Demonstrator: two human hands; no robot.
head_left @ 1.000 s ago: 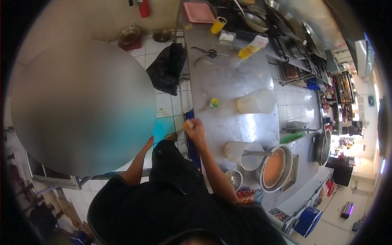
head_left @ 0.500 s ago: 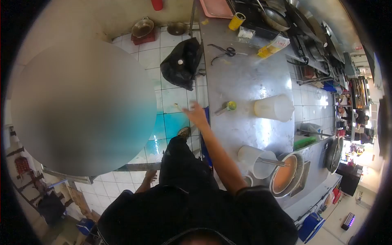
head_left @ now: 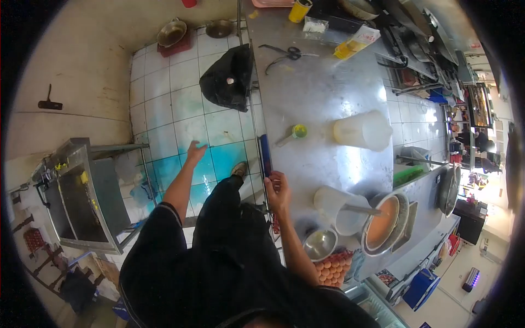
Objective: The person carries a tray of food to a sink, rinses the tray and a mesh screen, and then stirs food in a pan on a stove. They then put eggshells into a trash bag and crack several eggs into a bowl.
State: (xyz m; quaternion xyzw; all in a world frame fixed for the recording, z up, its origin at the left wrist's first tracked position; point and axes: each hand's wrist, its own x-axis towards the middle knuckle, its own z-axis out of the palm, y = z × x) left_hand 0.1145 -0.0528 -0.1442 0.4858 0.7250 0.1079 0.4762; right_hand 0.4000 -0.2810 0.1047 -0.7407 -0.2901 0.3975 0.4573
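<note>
My left hand [head_left: 196, 153] reaches out over the tiled floor, fingers apart and empty. Beside the near edge of the metal table [head_left: 314, 85], my right hand [head_left: 279, 190] is loosely curled with its fingers slightly apart and nothing visible in it. Just ahead of it, a blue item [head_left: 265, 154] hangs along the table's edge. On the table are a small green-topped cup with a handle [head_left: 299, 131], a large translucent jug [head_left: 363, 131] and another translucent container [head_left: 333, 208]. A pot of orange liquid [head_left: 383, 224] stands further back.
A black bag [head_left: 227, 79] is on the floor beside the table. Scissors [head_left: 293, 53] and a yellow can [head_left: 299, 11] lie at the table's far end. Eggs [head_left: 333, 269] and a metal bowl [head_left: 320, 244] are at lower right. A metal cabinet [head_left: 85, 191] stands left.
My left hand has swung forward from beside my body. My right hand has drawn back towards me and the table edge. The view has shifted, showing the bowl and eggs.
</note>
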